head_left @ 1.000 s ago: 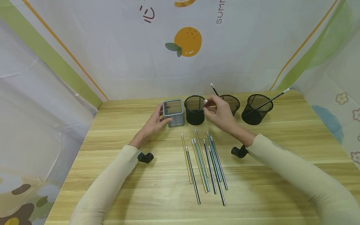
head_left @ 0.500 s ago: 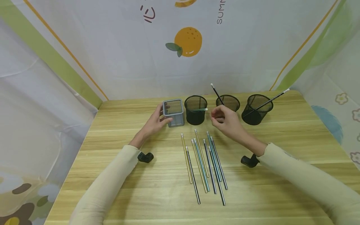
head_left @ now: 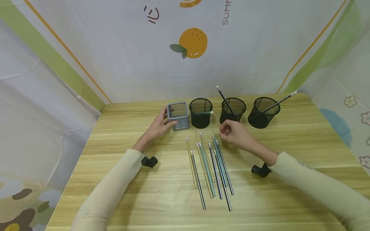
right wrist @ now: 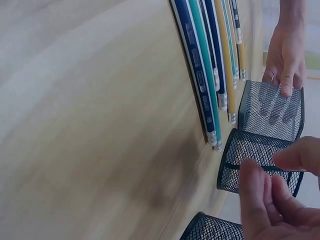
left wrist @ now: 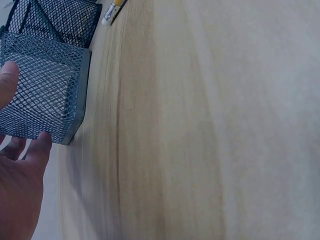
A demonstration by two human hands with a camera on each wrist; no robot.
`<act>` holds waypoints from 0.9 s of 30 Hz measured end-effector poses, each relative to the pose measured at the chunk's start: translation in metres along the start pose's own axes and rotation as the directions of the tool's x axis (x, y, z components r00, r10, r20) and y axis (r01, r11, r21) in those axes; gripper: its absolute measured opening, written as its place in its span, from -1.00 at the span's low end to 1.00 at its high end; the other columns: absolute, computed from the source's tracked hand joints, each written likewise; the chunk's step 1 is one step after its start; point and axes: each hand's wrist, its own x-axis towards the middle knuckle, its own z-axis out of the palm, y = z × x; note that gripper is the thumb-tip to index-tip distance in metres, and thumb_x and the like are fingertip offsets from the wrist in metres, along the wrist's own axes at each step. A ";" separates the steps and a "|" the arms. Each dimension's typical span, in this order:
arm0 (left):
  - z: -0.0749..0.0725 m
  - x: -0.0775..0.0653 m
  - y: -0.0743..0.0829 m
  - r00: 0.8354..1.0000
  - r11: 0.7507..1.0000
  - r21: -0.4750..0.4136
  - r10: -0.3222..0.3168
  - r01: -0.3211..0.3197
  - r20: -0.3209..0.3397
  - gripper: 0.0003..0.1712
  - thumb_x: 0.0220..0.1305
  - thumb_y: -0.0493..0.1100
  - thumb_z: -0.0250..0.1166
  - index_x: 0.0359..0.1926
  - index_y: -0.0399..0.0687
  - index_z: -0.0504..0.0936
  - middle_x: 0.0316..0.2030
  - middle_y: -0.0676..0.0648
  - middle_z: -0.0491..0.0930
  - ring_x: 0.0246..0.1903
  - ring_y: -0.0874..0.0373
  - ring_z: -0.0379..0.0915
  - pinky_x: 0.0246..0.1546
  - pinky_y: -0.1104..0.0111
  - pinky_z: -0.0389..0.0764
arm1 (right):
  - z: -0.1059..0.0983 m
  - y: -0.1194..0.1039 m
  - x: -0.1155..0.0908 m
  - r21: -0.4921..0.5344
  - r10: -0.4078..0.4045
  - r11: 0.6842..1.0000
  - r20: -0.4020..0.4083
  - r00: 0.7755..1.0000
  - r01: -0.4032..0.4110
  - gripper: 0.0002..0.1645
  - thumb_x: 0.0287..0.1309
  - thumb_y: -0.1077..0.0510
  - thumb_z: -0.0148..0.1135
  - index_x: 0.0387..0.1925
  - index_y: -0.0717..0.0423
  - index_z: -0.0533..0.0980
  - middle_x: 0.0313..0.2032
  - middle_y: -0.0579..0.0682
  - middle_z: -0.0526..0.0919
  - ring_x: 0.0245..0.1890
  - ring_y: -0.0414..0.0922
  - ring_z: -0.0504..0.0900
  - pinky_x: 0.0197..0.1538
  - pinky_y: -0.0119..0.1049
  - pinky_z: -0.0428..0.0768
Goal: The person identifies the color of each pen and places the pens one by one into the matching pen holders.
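Observation:
My left hand [head_left: 157, 128] grips a grey square mesh pen holder [head_left: 181, 123], thumb at the front and fingers around its far left side. Beside it stands a round black mesh pen cup [head_left: 200, 122] with a green pencil [head_left: 206, 113] leaning inside, white eraser end outward. Nothing is in my right hand [head_left: 236, 135]; its fingers are loosely curled just above the table, in front of another black cup [head_left: 229, 115] that has a black pencil [head_left: 224, 98] in it. Close to those fingers lie several loose pencils [head_left: 206, 170] in gold, teal and dark colours, erasers pointing away from me.
At the right end of the row, a third round black cup [head_left: 260, 121] bears a slanting black pencil [head_left: 278, 102]. A white printed curtain [head_left: 130, 64] hangs behind the wooden table [head_left: 138, 199]. Black wrist cameras [head_left: 149, 161] sit at both cuffs.
The right hand has let go of the green pencil, which now leans in the black cup beside the grey holder. It has moved right and toward me. The left hand has stayed put.

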 end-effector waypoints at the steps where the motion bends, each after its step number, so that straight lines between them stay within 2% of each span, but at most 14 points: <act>1: 0.000 0.000 0.000 1.000 1.000 -0.002 0.004 -0.004 0.002 -0.13 0.41 -0.38 0.28 0.56 -0.21 -0.02 0.44 -0.33 0.16 0.42 -0.24 0.12 0.40 0.07 0.30 | 0.000 0.001 -0.001 -0.014 0.009 1.000 0.023 1.000 -0.009 -0.89 0.19 0.38 0.33 -0.26 0.29 0.55 -0.33 0.05 0.65 -0.32 -0.05 0.65 -0.21 -0.24 0.68; 7: 0.000 0.000 -0.001 1.000 1.000 -0.019 0.009 -0.009 -0.001 -0.12 0.41 -0.39 0.27 0.57 -0.21 -0.03 0.44 -0.35 0.14 0.42 -0.26 0.09 0.40 0.04 0.28 | 0.004 0.004 -0.004 -0.110 0.017 0.994 0.159 0.987 0.001 -0.90 0.11 0.35 0.33 -0.40 0.23 0.53 -0.47 -0.02 0.59 -0.44 -0.12 0.56 -0.31 -0.25 0.62; 10: 0.000 0.000 -0.002 1.000 1.000 -0.010 0.003 -0.003 -0.003 -0.12 0.41 -0.38 0.28 0.56 -0.22 -0.02 0.44 -0.33 0.15 0.42 -0.25 0.10 0.40 0.06 0.29 | 0.007 0.005 -0.007 -0.156 0.022 0.988 0.199 0.980 0.009 -0.87 0.09 0.31 0.36 -0.46 0.20 0.53 -0.53 -0.06 0.56 -0.51 -0.16 0.51 -0.39 -0.29 0.56; 19: 0.001 0.001 0.000 1.000 1.000 0.005 0.007 -0.007 0.000 -0.13 0.42 -0.38 0.27 0.56 -0.26 -0.03 0.44 -0.32 0.16 0.42 -0.24 0.12 0.40 0.07 0.30 | 0.011 0.005 -0.009 -0.225 0.103 0.973 0.260 0.960 -0.043 -0.84 0.09 0.26 0.37 -0.48 0.15 0.51 -0.56 -0.08 0.51 -0.55 -0.17 0.45 -0.46 -0.32 0.48; 27: 0.000 -0.001 0.002 1.000 1.000 0.004 0.009 -0.009 0.002 -0.15 0.43 -0.38 0.26 0.55 -0.26 -0.02 0.44 -0.35 0.15 0.42 -0.27 0.10 0.41 0.05 0.28 | 0.012 0.001 -0.010 -0.245 0.101 0.969 0.269 0.958 -0.033 -0.80 0.14 0.22 0.38 -0.49 0.12 0.49 -0.57 -0.09 0.49 -0.57 -0.17 0.43 -0.45 -0.32 0.46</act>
